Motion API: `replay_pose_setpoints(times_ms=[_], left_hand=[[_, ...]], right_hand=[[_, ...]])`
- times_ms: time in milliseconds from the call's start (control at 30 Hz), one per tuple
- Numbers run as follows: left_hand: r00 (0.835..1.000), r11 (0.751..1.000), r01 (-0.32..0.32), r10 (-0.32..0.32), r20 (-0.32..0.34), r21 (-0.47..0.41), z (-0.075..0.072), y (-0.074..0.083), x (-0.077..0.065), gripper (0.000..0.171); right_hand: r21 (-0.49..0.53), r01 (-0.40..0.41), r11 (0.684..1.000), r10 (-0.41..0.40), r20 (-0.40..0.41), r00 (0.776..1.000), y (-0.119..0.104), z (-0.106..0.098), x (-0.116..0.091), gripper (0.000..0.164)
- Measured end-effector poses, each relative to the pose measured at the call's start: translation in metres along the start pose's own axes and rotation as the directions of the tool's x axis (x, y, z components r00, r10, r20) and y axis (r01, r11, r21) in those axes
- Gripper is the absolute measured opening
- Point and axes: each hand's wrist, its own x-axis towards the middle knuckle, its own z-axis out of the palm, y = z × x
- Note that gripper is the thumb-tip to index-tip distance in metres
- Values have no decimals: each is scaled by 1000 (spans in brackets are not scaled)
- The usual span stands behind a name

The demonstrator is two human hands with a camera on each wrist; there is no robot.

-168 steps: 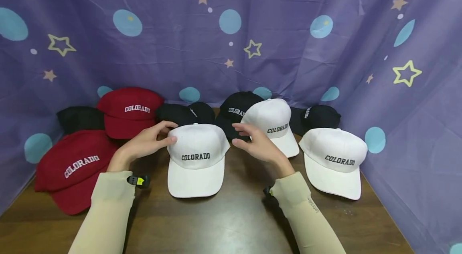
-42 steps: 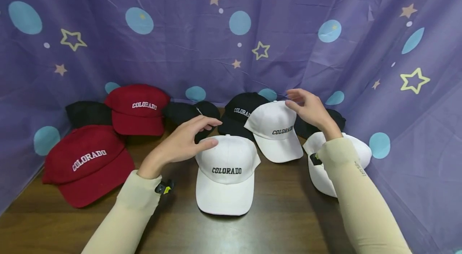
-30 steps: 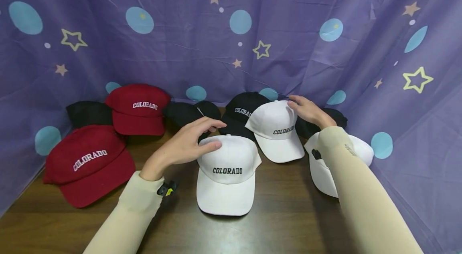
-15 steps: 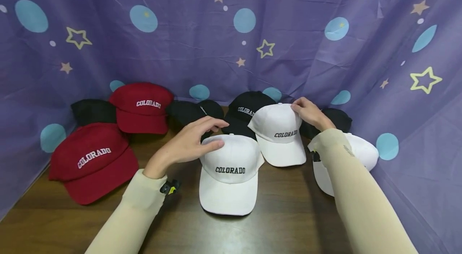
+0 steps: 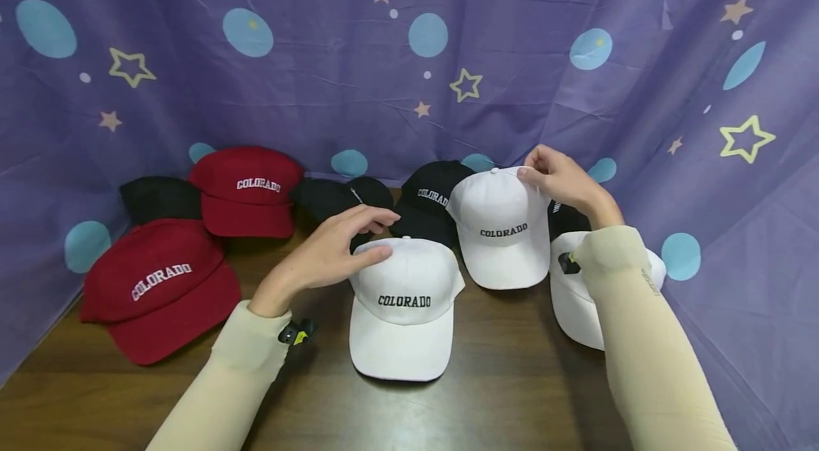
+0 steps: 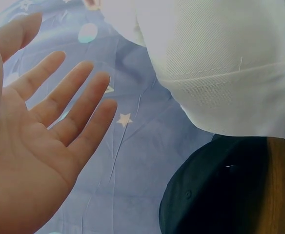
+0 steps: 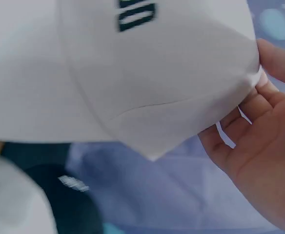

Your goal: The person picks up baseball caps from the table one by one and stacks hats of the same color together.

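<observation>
In the head view my right hand (image 5: 569, 184) pinches the back edge of a white baseball cap (image 5: 502, 259) lettered COLORADO. The right wrist view shows the thumb on the outside of this cap (image 7: 181, 63), fingers curled behind its edge. A second white cap (image 5: 403, 337) sits in front on the table, brim towards me. My left hand (image 5: 326, 255) hovers by the upper left of its crown, thumb and fingers apart. From the left wrist the palm of the left hand (image 6: 45, 126) shows bare, fingers spread, holding nothing.
Two red caps (image 5: 246, 191) lie at the left, with a black cap (image 5: 160, 198) behind them. Further black caps (image 5: 431, 195) stand along the purple curtain (image 5: 358, 102). A third white cap (image 5: 579, 309) lies partly under my right forearm. The table (image 5: 499, 394) is brown wood.
The front white cap has shifted right and nearer. My right hand has left it, reached the other white cap, taken hold of its back edge and raised it. The left hand stays by the front cap.
</observation>
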Motion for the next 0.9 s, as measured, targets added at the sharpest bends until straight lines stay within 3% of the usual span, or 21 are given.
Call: replay_pose_setpoints(times_ms=[133, 233, 467, 567, 667, 800, 900], left_hand=[[1000, 1000, 19, -19, -18, -6, -3, 0, -1, 45], [999, 1000, 20, -20, -44, -4, -5, -1, -1, 45], [985, 999, 12, -17, -172, -30, -10, 1, 2, 46], [974, 998, -13, 0, -227, -54, -13, 9, 3, 46], [965, 994, -54, 28, -261, -92, -18, 24, 3, 46], [966, 988, -86, 50, -255, -130, -24, 44, 2, 46], [973, 983, -97, 60, -224, -158, -26, 52, 2, 47]], right_hand=[[23, 71, 997, -70, -21, 997, -25, -9, -14, 22], [10, 121, 993, -119, -94, 988, -42, -15, -29, 19], [106, 285, 953, -244, -292, 925, -69, -22, -61, 13], [207, 372, 905, -292, -333, 897, -76, -19, -72, 11], [342, 463, 817, -346, -352, 870, -81, -12, -82, 8], [464, 537, 704, -408, -355, 841, -88, 2, -90, 6], [483, 542, 688, -435, -324, 840, -92, 14, -93, 5]])
